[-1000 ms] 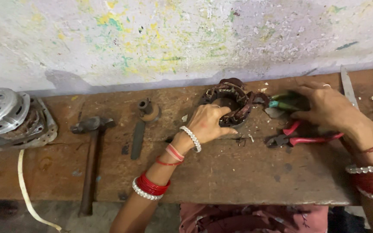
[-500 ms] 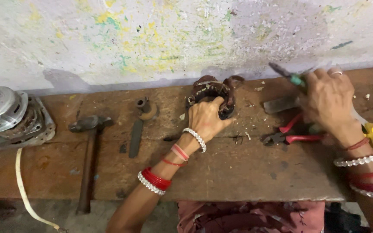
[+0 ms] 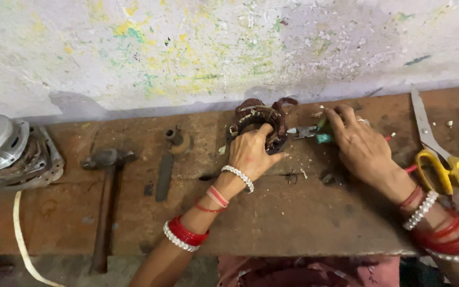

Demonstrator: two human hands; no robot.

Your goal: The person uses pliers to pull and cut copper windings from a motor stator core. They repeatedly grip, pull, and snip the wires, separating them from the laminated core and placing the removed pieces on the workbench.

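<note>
My left hand (image 3: 252, 153) grips a dark ring-shaped motor winding (image 3: 261, 119), standing on edge on the wooden bench (image 3: 272, 212) near the wall. My right hand (image 3: 362, 146) holds green-handled pliers (image 3: 310, 132), whose jaws point left toward the winding's right side. Red pliers handles (image 3: 410, 169) peek out from under my right wrist.
Yellow-handled scissors (image 3: 436, 149) lie at the right. A hammer (image 3: 104, 196) and a dark flat tool (image 3: 167, 165) lie left of centre. A metal motor housing (image 3: 9, 154) sits at the far left, with a white cord (image 3: 19, 234) hanging down. The paint-flecked wall (image 3: 213, 48) stands behind.
My right hand has brought the green pliers down from a raised position to the winding's side. My left hand keeps its hold on the winding.
</note>
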